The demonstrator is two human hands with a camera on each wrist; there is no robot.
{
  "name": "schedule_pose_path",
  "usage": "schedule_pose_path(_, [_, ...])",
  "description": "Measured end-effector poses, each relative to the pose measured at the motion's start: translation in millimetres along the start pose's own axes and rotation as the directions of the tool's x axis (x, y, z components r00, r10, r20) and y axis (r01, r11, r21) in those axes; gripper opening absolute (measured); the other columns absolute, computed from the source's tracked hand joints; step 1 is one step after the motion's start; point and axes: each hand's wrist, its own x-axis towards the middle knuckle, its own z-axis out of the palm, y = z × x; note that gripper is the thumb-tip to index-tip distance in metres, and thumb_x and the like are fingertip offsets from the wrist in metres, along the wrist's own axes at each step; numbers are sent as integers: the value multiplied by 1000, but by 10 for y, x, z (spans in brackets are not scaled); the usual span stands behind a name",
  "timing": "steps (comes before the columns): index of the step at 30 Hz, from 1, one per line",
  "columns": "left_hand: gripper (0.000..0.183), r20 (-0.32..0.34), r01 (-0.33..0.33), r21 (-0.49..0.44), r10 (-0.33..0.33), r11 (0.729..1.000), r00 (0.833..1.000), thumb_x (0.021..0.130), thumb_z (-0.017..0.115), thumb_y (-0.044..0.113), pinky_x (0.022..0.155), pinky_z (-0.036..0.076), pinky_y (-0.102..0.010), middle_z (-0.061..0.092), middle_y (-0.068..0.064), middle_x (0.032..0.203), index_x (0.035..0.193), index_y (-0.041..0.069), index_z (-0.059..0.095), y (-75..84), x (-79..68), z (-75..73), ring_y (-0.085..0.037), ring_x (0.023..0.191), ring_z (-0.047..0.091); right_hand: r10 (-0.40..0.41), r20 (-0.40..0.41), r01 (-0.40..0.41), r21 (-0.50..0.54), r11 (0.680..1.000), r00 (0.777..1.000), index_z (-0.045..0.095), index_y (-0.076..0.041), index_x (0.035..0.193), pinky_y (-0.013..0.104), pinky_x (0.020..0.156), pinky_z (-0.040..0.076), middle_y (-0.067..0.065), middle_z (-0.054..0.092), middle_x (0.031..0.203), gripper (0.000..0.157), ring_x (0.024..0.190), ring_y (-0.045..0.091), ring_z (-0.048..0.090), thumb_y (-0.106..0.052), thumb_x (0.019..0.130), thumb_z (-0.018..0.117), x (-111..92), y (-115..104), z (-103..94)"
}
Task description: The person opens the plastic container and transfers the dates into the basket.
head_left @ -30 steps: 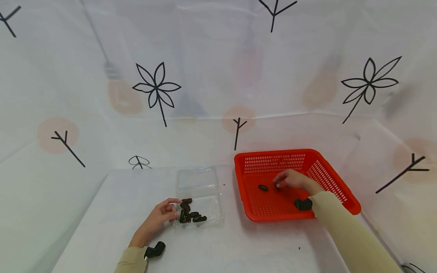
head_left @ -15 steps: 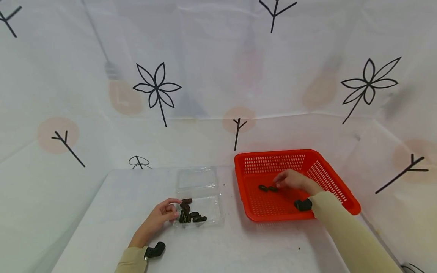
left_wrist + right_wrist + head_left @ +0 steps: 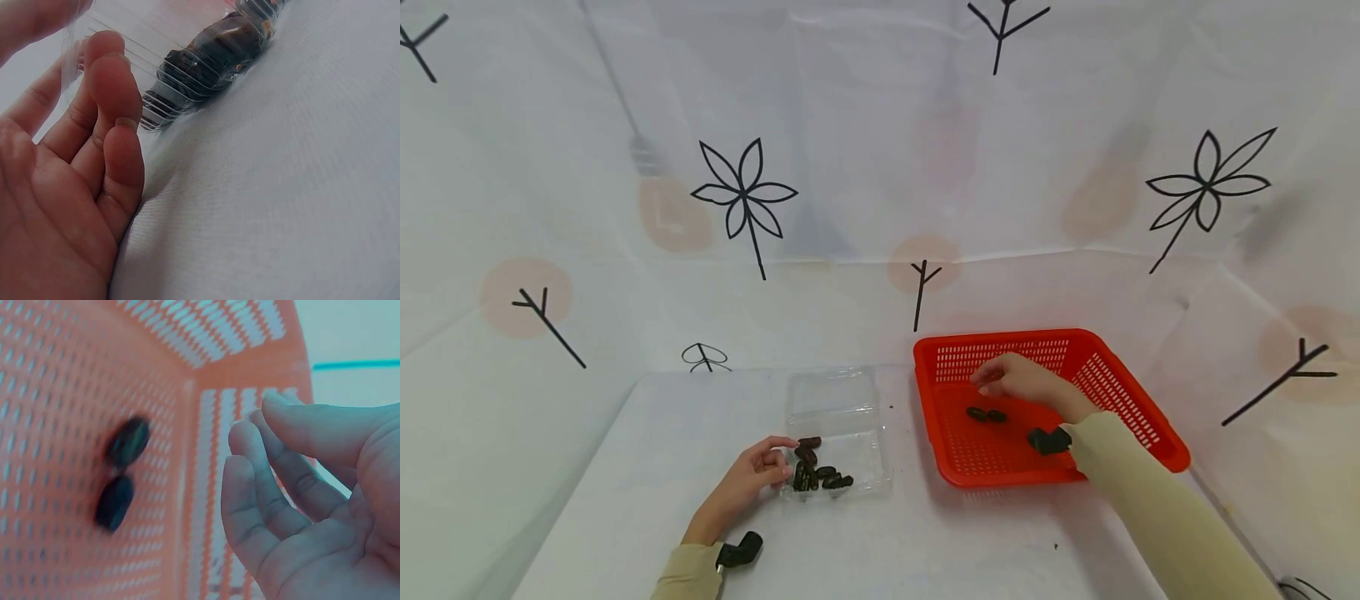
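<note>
My left hand [image 3: 751, 475] holds the left side of a clear plastic clamshell box [image 3: 865, 454], its fingers curled at the wall. In the left wrist view, dark, glossy dates [image 3: 212, 53] show through the ribbed plastic. Several dates [image 3: 806, 477] lie in the box's left and front part; its lid [image 3: 832, 392] is folded back. My right hand [image 3: 1026, 383] hovers inside the red basket [image 3: 942, 433], fingers loosely bent with nothing between them. Below it, two dates [image 3: 128, 442] lie end to end on the basket's perforated floor.
A white cloth covers the table [image 3: 647, 467], and a white printed sheet [image 3: 865, 167] hangs behind and at both sides. The basket stands right of the box, with a strip of table between them. A small dark speck [image 3: 1056, 547] lies in front of the basket.
My right hand has let go of a date, which now lies beside the other in the basket, and has moved up and left. My left hand has stayed at the box.
</note>
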Motion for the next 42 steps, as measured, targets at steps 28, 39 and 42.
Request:
schedule_pose_path(28, [43,-27,28,8,-27,1000,999,96,67,11,67,46,-26,55,-1,80,135,1,52,-7,2,13,-11,71,53,-197,225,213,-50,976,954,72,-14,111,34,86,52,0,69,104,21,97,17,63,-5,92,68,498,-1011,927])
schedule_pose_path(39, [43,-18,35,-22,-35,999,999,96,65,8,68,47,-26,58,0,82,135,-3,50,-30,15,7,-10,71,55,-153,347,166,-8,986,925,72,-3,116,31,78,54,15,69,108,23,89,19,62,-1,94,64,726,-1138,1340])
schedule_pose_path(42, [43,-11,29,-37,-29,999,1000,96,64,6,68,48,-26,56,-1,82,135,-6,49,-19,18,7,-10,70,54,-144,377,158,-6,987,915,72,-2,115,31,77,54,10,70,103,23,87,18,61,0,93,65,775,-1129,1453])
